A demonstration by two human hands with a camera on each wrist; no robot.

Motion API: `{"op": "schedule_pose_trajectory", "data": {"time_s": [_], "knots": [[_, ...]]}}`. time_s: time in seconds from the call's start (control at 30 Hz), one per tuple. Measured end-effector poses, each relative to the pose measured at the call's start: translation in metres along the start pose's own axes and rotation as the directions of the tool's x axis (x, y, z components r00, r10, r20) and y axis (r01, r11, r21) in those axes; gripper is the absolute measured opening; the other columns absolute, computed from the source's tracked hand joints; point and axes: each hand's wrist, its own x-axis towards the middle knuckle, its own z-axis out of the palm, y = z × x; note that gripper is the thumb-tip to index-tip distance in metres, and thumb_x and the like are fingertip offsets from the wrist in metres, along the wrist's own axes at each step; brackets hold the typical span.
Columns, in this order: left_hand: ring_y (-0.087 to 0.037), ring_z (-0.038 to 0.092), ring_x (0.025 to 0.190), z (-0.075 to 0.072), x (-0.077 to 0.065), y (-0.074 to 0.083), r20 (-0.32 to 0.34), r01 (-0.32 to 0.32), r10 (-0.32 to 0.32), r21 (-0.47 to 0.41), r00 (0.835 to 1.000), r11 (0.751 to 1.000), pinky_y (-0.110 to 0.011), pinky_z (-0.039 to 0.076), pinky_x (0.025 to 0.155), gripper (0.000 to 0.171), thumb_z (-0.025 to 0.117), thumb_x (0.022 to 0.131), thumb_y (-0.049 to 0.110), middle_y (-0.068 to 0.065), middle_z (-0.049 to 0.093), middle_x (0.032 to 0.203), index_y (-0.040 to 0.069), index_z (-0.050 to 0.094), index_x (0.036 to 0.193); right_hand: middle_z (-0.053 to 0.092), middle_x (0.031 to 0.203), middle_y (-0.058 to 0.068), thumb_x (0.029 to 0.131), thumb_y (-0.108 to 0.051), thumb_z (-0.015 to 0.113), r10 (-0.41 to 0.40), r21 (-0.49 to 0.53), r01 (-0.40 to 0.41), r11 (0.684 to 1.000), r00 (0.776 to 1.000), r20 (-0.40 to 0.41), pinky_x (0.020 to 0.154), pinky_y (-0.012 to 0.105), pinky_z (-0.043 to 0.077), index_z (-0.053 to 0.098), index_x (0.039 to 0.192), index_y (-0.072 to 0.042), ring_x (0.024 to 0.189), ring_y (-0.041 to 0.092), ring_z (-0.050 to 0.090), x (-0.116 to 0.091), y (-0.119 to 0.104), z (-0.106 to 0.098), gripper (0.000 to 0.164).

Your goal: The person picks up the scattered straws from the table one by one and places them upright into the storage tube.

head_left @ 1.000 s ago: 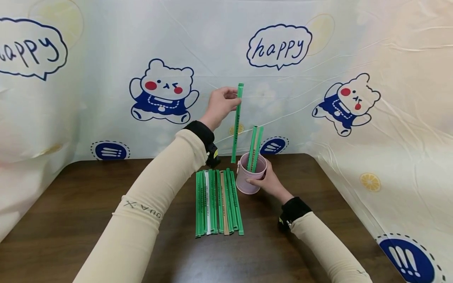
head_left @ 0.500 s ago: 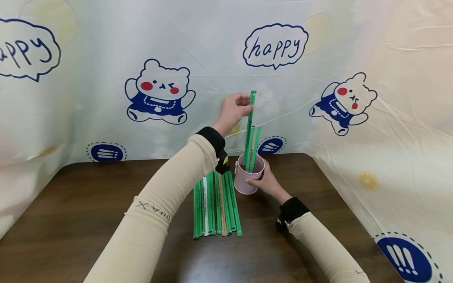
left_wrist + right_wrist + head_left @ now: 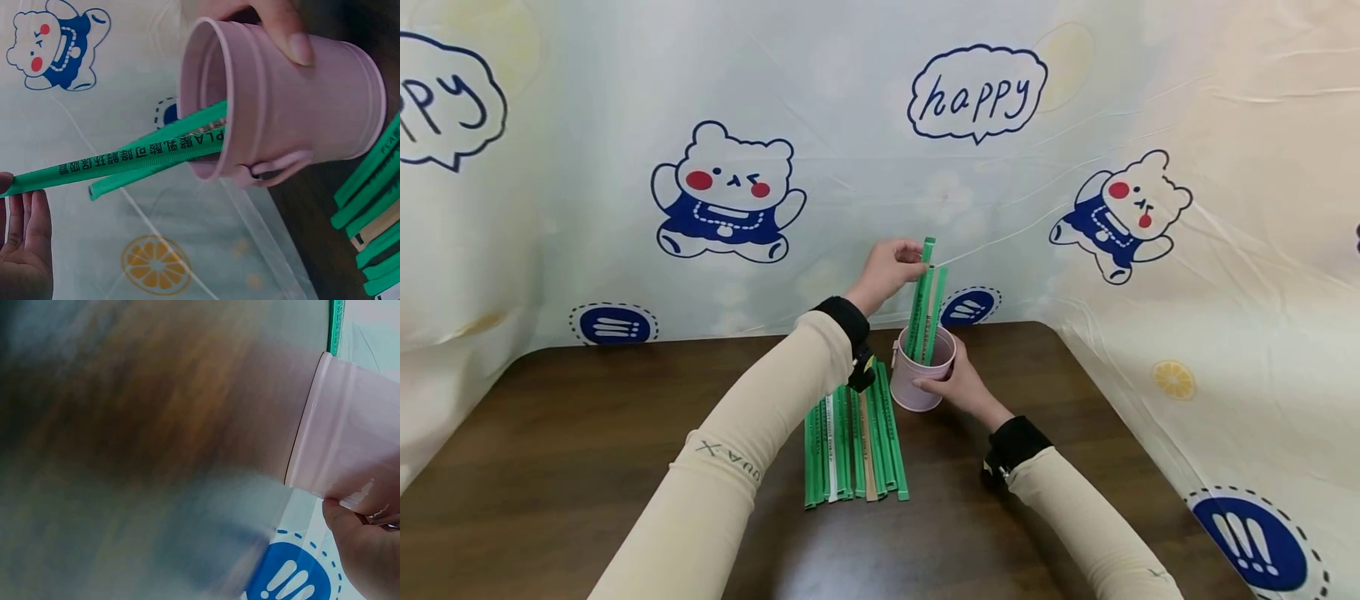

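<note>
My left hand [image 3: 889, 271] pinches the top of a green wrapped straw [image 3: 928, 252], whose lower end is inside a small pink bucket [image 3: 915, 393]. Beside it, other wrapped straws [image 3: 937, 304] lean in the same bucket. In the left wrist view, printed characters run along the held straw [image 3: 134, 161], and its lower end is hidden behind the bucket's rim. My right hand [image 3: 962, 385] grips the bucket from the right side, thumb across its front. The right wrist view shows the bucket wall [image 3: 362, 419] with part of that hand [image 3: 362, 547] against it.
A row of several wrapped straws [image 3: 857, 454], mostly green with a white and a brown one, lies on the dark wooden table [image 3: 647, 467] left of the bucket. My left sleeve partly covers its far end. A printed cloth [image 3: 850, 100] hangs behind the table.
My left hand has moved right and then down, bringing the green straw from left of the bucket to inside it. The right hand keeps its hold on the bucket.
</note>
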Motion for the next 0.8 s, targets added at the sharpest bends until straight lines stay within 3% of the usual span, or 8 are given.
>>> {"op": "schedule_pose_trajectory", "data": {"time_s": [0.33,0.5,0.8], "knots": [[-0.036,0.061,0.125,0.003,0.003,-0.026,0.007,0.070,-0.070,0.017,0.997,0.997,-0.046,0.056,0.106,0.036,0.061,0.100,0.004,-0.026,0.062,0.133,-0.004,0.059,0.135,0.030,0.158,0.028,0.087,-0.007,0.078,0.014,0.010,-0.014,1.000,1.000,0.006,0.122,0.060,0.035,0.011,0.159,0.001,0.144,0.043,0.039,0.000,-0.001,0.000,0.099],[-0.035,0.062,0.123,0.006,0.002,-0.032,0.033,0.101,-0.103,0.044,0.994,0.994,-0.042,0.057,0.104,0.036,0.061,0.101,0.005,-0.025,0.062,0.131,-0.004,0.059,0.136,0.029,0.158,0.027,0.088,-0.006,0.078,0.035,0.005,-0.035,0.999,0.999,0.013,0.122,0.060,0.036,0.010,0.159,0.000,0.144,0.043,0.039,-0.003,0.001,0.000,0.099],[-0.036,0.060,0.128,0.008,0.002,-0.035,0.049,0.115,-0.117,0.043,0.992,0.992,-0.048,0.054,0.107,0.038,0.060,0.101,0.008,-0.024,0.061,0.137,-0.001,0.058,0.138,0.030,0.158,0.026,0.087,-0.008,0.079,0.023,0.020,-0.023,1.000,1.000,0.017,0.122,0.060,0.036,0.010,0.159,-0.001,0.145,0.042,0.039,-0.002,0.000,0.000,0.100]]}}
